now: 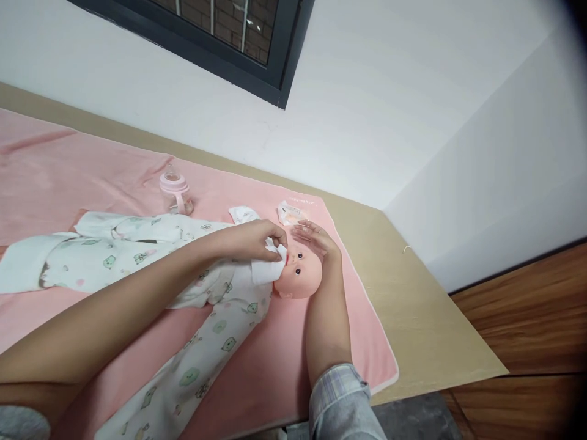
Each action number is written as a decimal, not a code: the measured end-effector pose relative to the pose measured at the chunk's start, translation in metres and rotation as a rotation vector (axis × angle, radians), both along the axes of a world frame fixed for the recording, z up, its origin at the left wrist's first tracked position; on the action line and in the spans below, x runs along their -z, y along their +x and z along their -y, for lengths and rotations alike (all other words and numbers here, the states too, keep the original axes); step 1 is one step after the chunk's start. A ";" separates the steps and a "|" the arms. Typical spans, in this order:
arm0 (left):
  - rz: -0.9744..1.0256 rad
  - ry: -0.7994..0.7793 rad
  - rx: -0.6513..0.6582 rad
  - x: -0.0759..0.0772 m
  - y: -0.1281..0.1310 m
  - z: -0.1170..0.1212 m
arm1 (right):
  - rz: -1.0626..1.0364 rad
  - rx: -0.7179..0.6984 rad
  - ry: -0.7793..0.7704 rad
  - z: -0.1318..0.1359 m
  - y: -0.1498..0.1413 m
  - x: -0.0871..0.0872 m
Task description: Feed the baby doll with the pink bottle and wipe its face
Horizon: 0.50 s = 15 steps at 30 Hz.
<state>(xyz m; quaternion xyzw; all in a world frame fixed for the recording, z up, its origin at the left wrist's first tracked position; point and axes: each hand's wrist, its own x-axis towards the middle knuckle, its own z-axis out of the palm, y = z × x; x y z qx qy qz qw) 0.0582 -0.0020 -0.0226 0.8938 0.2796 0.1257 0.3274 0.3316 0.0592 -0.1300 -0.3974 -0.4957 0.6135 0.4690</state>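
Note:
A baby doll [299, 284] in white printed clothes lies on its back on a pink blanket [275, 366], its head toward the right. My left hand [259, 239] is closed, pinching a white wipe [266, 272] against the doll's mouth and chin. Part of the wipe hangs down over the doll's neck. My right hand [317, 237] lies along the far side of the doll's head, fingers stretched out and holding nothing. Just beyond those fingertips is a small clear plastic packet [288, 212].
A pink-lidded baby bottle [176, 194] with a handle stands on the blanket beyond the doll's legs. The tan tabletop [413, 330] extends to a corner at right. Behind it rise a white wall [339, 122] and a dark-framed window [279, 79]. Wooden panels [527, 318] stand at far right.

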 end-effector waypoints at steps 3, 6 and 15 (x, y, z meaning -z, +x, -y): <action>0.009 0.019 -0.005 0.002 0.002 0.001 | -0.031 0.018 -0.068 -0.004 0.001 0.013; -0.006 0.059 -0.039 0.004 0.003 0.003 | -0.059 0.049 -0.075 -0.008 0.003 0.018; -0.036 0.141 -0.072 0.005 0.006 0.011 | -0.074 0.088 -0.094 -0.007 -0.001 0.015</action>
